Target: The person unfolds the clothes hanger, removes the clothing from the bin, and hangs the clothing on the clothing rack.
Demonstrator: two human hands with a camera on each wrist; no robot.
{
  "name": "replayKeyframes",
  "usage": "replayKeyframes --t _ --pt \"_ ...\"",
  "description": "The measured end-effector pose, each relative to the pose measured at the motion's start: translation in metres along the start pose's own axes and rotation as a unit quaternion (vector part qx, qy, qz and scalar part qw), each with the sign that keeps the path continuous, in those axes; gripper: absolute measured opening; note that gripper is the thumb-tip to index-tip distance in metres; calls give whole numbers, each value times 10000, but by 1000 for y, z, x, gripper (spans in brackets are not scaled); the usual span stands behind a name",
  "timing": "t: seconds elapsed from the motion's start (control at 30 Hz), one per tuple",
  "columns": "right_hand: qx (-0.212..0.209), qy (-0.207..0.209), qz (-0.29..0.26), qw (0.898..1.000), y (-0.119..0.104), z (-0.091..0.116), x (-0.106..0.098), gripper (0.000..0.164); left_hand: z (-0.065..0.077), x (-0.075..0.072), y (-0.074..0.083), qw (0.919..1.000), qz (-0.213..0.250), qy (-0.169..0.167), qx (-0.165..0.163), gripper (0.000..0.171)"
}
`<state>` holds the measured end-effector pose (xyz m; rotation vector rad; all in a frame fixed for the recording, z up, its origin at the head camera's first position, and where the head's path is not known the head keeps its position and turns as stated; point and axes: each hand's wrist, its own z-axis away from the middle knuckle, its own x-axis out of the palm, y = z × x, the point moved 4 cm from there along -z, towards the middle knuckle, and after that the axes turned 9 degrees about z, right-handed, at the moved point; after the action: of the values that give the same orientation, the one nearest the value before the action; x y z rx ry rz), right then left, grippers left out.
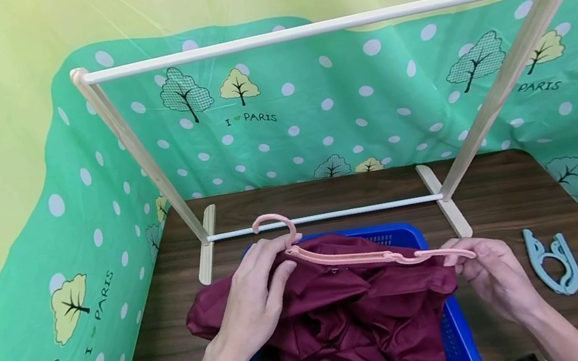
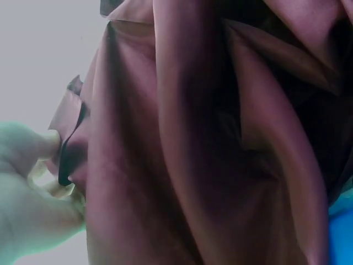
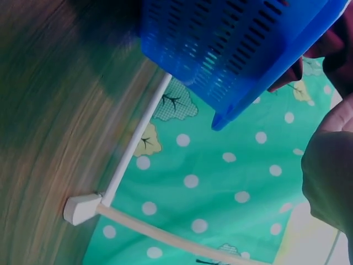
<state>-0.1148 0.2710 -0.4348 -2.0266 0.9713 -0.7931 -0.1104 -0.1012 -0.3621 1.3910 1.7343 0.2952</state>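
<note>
A pink plastic hanger (image 1: 349,258) lies across the top edge of a maroon garment (image 1: 346,341) in the head view, its hook pointing up and left. My left hand (image 1: 253,290) grips the garment and hanger just below the hook, hiding the hanger's left arm. Between the thumb and fingers of my right hand (image 1: 494,273) is the hanger's right end, beside the cloth's right corner. The garment droops in folds over a blue basket (image 1: 460,337). Cloth (image 2: 132,138) fills most of the left wrist view, with fingers (image 2: 47,146) at its left edge.
Behind the basket stands a rack with wooden sides and a white top bar (image 1: 320,28). A light blue folding hanger (image 1: 568,273) rests on the dark wooden table (image 1: 506,323) at the right. Patterned green and yellow cloth (image 1: 89,196) hangs around the table.
</note>
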Motion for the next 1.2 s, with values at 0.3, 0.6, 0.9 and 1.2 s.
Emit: replayKeyframes --t 0.3,0.6,0.9,1.2 --pt "356 459 -286 9979 1 3 -7 38 -1 1 1 9999 104 68 86 31" --pt "1208 1635 426 9782 -3 8 -9 30 -1 1 0 9997 150 208 30 35" --pt "1483 2915 746 9421 -10 4 -4 33 0 3 3 9997 91 213 48 36" --pt "1902 2742 432 9417 -6 3 0 38 -1 2 2 9988 8 492 70 33"
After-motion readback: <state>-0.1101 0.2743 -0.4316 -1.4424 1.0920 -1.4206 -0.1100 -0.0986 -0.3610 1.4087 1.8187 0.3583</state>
